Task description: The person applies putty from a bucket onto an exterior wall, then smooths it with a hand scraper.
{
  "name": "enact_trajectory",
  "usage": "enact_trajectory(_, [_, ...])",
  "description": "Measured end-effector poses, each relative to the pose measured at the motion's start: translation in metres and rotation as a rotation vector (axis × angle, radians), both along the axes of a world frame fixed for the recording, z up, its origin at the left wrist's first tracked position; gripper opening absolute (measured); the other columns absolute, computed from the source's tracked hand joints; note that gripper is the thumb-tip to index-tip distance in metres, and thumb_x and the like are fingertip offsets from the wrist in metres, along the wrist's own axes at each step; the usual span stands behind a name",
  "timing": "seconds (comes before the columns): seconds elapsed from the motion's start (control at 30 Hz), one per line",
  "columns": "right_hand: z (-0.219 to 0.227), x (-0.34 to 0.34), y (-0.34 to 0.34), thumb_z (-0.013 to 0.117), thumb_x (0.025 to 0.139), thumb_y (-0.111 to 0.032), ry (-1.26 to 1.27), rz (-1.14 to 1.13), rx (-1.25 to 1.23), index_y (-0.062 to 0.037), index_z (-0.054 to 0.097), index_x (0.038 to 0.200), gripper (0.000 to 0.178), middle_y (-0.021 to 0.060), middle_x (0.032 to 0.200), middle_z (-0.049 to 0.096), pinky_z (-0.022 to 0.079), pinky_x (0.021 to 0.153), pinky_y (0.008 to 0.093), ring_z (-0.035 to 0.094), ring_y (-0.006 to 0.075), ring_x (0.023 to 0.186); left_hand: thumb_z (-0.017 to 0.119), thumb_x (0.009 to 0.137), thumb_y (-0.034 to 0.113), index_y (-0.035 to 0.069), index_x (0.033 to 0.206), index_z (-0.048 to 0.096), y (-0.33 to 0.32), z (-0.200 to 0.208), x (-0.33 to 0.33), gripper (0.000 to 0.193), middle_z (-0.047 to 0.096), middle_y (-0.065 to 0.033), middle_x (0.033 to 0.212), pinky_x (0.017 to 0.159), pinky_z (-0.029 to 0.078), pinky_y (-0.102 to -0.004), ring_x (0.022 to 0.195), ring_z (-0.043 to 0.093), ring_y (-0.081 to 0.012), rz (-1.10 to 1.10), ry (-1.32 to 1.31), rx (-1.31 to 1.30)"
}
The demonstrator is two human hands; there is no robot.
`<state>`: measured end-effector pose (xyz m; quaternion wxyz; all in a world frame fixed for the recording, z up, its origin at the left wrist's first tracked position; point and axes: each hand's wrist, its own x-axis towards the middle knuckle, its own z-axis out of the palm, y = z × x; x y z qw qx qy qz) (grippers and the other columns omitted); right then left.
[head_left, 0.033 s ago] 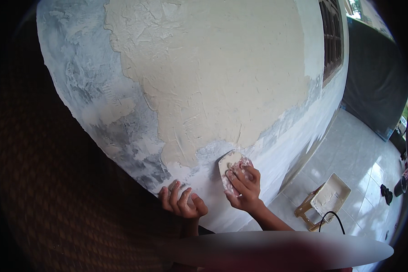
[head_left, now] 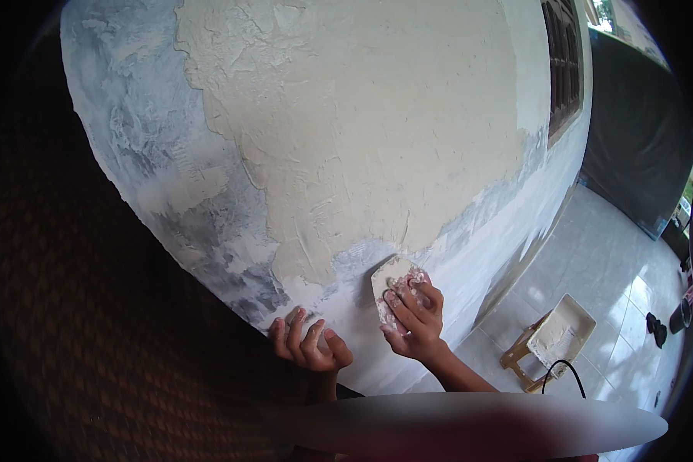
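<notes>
My right hand [head_left: 416, 319] grips a plastering float [head_left: 393, 271], a flat pale board with cut corners, smeared with white and reddish paste. The float is close to the lower part of the wall [head_left: 377, 138]; whether it touches cannot be told. Cream plaster covers the wall's middle, with ridges and a ragged lower edge over the patchy grey-white surface. To the left of the float, my left hand [head_left: 312, 343] is raised near the wall's edge. Its fingers are spread and loosely curled, with paste on the tips and nothing in them.
At the lower right, a white tray [head_left: 564, 329] with paste in it sits on a tan stool [head_left: 522, 356] on the tiled floor [head_left: 585, 254]. A dark barred window [head_left: 564, 69] is set in the wall. Beyond hangs a black sheet [head_left: 635, 123]. A dark bucket [head_left: 680, 316] stands far right.
</notes>
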<state>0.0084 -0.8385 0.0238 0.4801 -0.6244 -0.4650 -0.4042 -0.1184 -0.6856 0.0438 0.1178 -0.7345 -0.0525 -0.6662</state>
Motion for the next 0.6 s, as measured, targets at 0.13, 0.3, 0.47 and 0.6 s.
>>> enact_trajectory(0.13, [0.034,0.004,0.007,0.076,0.071,-0.026,-0.055,-0.075,0.072,-0.001,0.073,0.111,0.047,0.0155,0.118,0.069,0.04,0.103,0.0479,0.052,0.0421,0.115,0.053,0.09,0.017,0.004,0.102,0.056,-0.001,0.0,0.0,0.018,0.059,-0.0209,0.12,0.106,0.036,-0.0587,0.125,0.043,-0.0416,0.008,-0.008,0.003])
enact_trajectory(0.3, [0.011,0.013,0.027,0.081,0.068,-0.022,-0.138,-0.085,0.032,-0.0015,0.071,0.113,0.051,0.015,0.12,0.067,0.04,0.1,0.0494,0.051,0.0404,0.116,0.053,0.091,0.018,0.004,0.102,0.056,-0.005,0.0,0.001,0.018,0.059,-0.0213,0.121,0.106,0.036,-0.0588,0.125,0.043,-0.0419,0.013,0.001,-0.006])
enact_trajectory(0.47, [-0.017,0.002,0.018,0.081,0.068,-0.022,-0.122,-0.105,0.006,0.0004,0.069,0.112,0.051,0.0178,0.117,0.067,0.041,0.094,0.0518,0.052,0.0406,0.113,0.053,0.091,0.017,0.003,0.1,0.056,-0.001,-0.002,0.0,0.017,0.059,-0.021,0.119,0.107,0.036,-0.0589,0.125,0.043,-0.0417,0.028,0.004,0.012])
enact_trajectory(0.6, [0.022,0.001,0.025,0.082,0.07,-0.023,-0.109,-0.066,0.144,-0.0041,0.069,0.116,0.051,0.013,0.12,0.067,0.038,0.094,0.0477,0.05,0.0327,0.114,0.052,0.092,0.017,0.003,0.098,0.056,0.0,-0.004,-0.001,0.016,0.059,-0.0206,0.117,0.107,0.035,-0.0591,0.125,0.043,-0.0415,0.004,0.0,0.017])
